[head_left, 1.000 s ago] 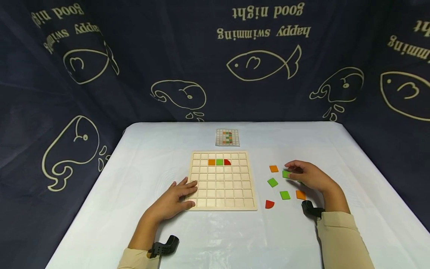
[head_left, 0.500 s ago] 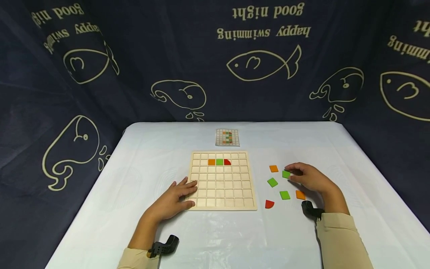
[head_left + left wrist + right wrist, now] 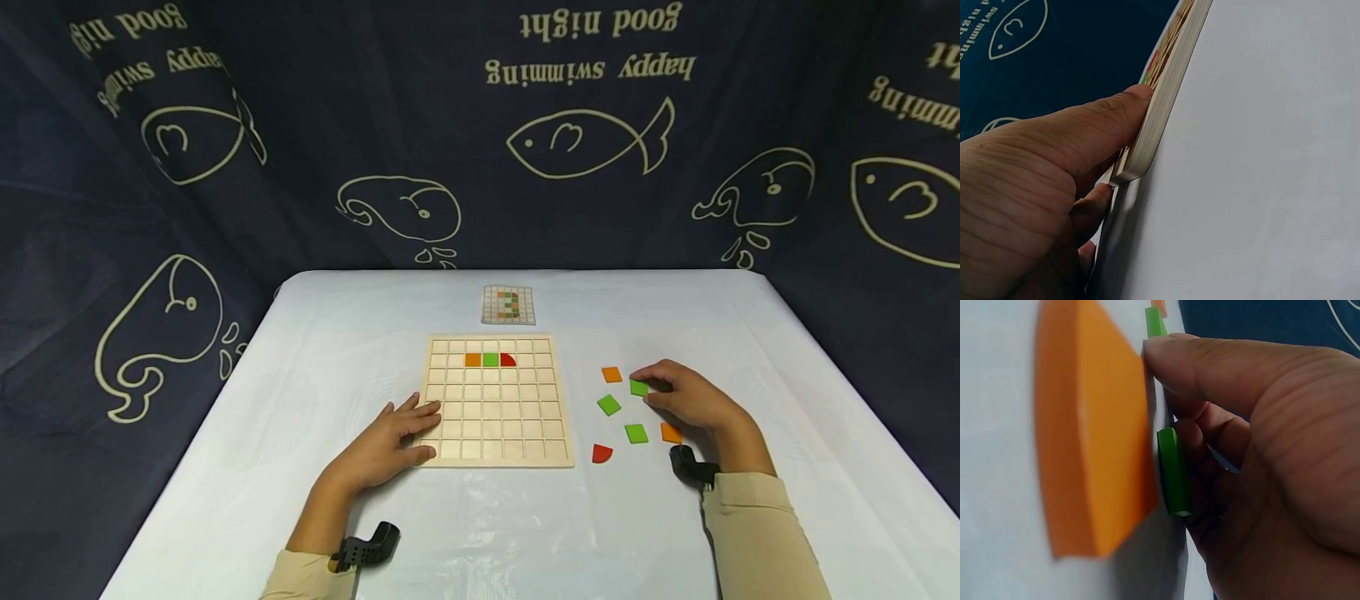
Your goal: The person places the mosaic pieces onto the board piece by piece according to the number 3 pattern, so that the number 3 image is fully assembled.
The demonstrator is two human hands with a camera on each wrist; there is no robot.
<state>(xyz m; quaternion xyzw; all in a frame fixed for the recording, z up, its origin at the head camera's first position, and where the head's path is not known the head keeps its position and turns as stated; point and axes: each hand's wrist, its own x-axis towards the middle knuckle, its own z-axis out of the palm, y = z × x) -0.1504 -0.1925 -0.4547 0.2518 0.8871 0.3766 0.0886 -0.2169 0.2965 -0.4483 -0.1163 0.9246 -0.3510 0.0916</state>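
Note:
The square wooden grid board (image 3: 492,459) lies on the table, with an orange square tile (image 3: 472,360), a green square tile (image 3: 491,360) and a red quarter-circle tile (image 3: 507,360) in one upper row. Spread over its lower left corner, my left hand (image 3: 393,437) rests with the thumb (image 3: 1119,112) on the edge. To the right of the board, my right hand (image 3: 693,396) pinches a loose green square tile (image 3: 639,388), thumb and index finger at opposite edges. Another green tile (image 3: 1174,472) lies under that palm, hidden in the head view.
Around the right hand lie orange tiles (image 3: 612,375), more green tiles (image 3: 609,405) and a red quarter-circle tile (image 3: 602,453). A pattern card (image 3: 507,306) lies beyond the board. Dark printed cloth (image 3: 480,225) hangs behind the white table (image 3: 480,533).
My right hand has shifted slightly left, its index finger now at the far edge of the green tile. The left hand stays on the board, and the tiles have kept their places.

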